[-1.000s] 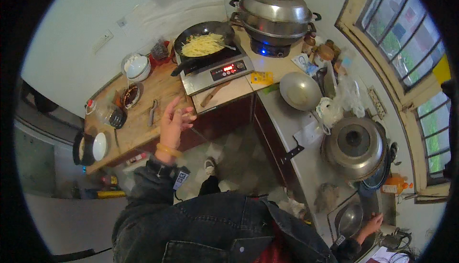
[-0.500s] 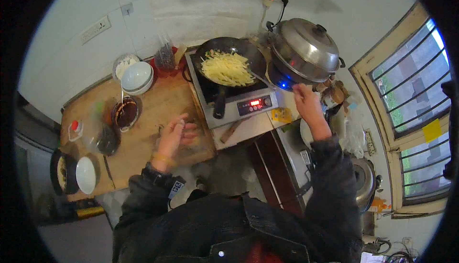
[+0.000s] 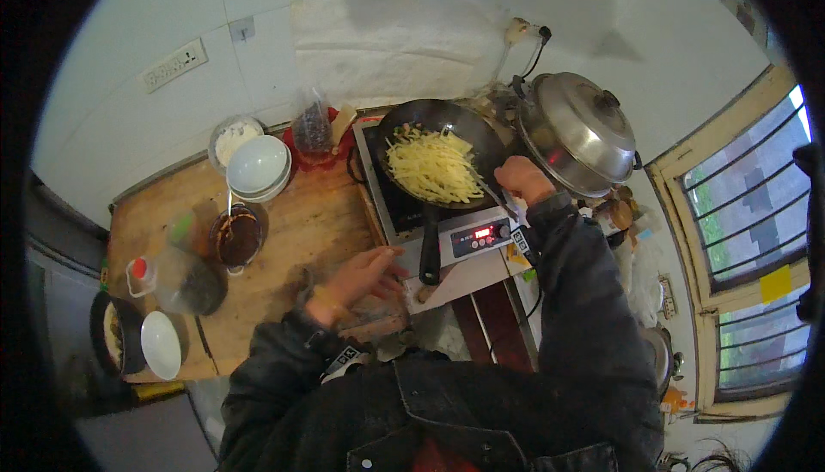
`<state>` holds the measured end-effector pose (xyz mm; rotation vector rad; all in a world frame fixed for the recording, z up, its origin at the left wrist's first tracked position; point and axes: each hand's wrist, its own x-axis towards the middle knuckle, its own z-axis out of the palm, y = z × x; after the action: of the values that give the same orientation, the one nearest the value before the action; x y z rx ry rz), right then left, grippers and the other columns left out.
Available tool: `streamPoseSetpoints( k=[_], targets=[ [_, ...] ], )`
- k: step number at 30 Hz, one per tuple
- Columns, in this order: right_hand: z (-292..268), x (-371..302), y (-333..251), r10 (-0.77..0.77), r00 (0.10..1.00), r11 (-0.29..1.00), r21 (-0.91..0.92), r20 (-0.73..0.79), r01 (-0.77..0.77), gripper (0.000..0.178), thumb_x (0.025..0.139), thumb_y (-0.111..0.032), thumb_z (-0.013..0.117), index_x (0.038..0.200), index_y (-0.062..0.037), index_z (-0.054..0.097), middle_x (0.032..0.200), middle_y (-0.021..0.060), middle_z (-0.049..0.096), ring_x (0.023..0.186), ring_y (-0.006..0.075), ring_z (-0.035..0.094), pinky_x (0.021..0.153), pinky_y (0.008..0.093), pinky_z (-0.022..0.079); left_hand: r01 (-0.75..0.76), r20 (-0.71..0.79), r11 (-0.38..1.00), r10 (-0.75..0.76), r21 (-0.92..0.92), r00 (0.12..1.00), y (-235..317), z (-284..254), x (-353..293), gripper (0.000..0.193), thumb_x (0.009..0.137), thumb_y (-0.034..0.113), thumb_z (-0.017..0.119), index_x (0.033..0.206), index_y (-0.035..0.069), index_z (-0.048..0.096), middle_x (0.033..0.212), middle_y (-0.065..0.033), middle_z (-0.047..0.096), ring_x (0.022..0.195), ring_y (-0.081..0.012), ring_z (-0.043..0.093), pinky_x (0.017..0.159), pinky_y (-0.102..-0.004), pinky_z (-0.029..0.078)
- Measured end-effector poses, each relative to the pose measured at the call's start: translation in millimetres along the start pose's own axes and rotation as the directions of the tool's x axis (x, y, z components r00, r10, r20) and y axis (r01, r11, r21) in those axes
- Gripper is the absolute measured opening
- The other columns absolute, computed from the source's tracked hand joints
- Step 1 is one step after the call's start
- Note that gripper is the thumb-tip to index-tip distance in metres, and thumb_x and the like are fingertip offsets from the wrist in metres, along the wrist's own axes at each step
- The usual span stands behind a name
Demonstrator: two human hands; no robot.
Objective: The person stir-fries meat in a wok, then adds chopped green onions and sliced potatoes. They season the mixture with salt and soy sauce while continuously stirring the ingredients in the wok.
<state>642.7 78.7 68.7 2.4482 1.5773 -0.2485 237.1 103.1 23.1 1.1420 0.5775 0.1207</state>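
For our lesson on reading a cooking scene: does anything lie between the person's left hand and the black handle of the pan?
Nothing visible does. The left hand lies on the wooden counter, its fingers just left of the pan handle, with only bare surface between.

One head-worn fisheye view looks steeply down from well above the table, wall at twelve o'clock, the person's own torso at six.

A pale tiled wall rose behind a wooden counter, with a socket strip fixed upper left. On the right, barred windows in yellowish frames let in daylight. The floor showed dim below.
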Motion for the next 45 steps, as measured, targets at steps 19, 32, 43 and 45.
streamPoseSetpoints(
  k=[19, 32, 43, 45],
  targets=[
    [-25.5, 35.8, 43.0, -0.209, 0.968, 0.978, -0.041, -0.138, 0.205, 0.027, 0.087, -0.025, 0.062, 0.089, -0.0004, 0.073, 0.089, 0.0200, 0.070, 0.081, 0.0391, 0.068, 0.070, 0.0479, 0.055, 0.004, -0.041, 0.921, -0.021, -0.390, 0.999, 22.1, 66.4, 47.7, 0.019, 0.099, 0.021, 0.051, 0.106, 0.004, 0.053, 0.081, -0.0089, 0.061, 0.059, -0.0157, 0.056, 0.049, -0.0292, 0.044],
    [-44.9, 45.4, 69.7, -0.424, 0.842, 0.901, -0.065, -0.334, 0.428, 0.014, 0.078, -0.010, 0.063, 0.084, -0.0004, 0.071, 0.086, 0.0218, 0.069, 0.084, 0.0401, 0.069, 0.070, 0.0486, 0.056, -0.047, -0.158, 0.920, -0.016, -0.388, 0.987, 35.8, 52.8, 14.1, 0.064, 0.096, 0.011, 0.048, 0.154, 0.004, 0.022, 0.103, -0.0189, 0.066, 0.066, -0.0161, 0.054, 0.052, -0.0270, 0.044],
    [-80.7, -8.9, 63.4, -0.573, 0.791, 0.814, -0.037, -0.215, 0.580, 0.023, 0.087, -0.021, 0.061, 0.086, -0.0002, 0.070, 0.085, 0.0215, 0.067, 0.084, 0.0420, 0.065, 0.074, 0.0502, 0.052, -0.042, -0.169, 0.908, -0.032, -0.417, 0.985, 31.8, 48.2, 16.8, 0.060, 0.095, 0.008, 0.046, 0.152, 0.004, 0.029, 0.102, -0.0185, 0.065, 0.065, -0.0159, 0.053, 0.049, -0.0258, 0.043],
    [-85.6, -17.8, 56.8, -0.562, 0.810, 0.824, -0.023, -0.170, 0.567, 0.023, 0.087, -0.022, 0.061, 0.086, -0.0007, 0.071, 0.085, 0.0217, 0.067, 0.084, 0.0420, 0.065, 0.074, 0.0504, 0.051, -0.058, -0.176, 0.908, -0.018, -0.415, 0.984, 31.2, 48.9, 16.4, 0.059, 0.095, 0.007, 0.046, 0.152, 0.004, 0.029, 0.102, -0.0184, 0.065, 0.065, -0.0160, 0.053, 0.049, -0.0256, 0.043]
  ],
)
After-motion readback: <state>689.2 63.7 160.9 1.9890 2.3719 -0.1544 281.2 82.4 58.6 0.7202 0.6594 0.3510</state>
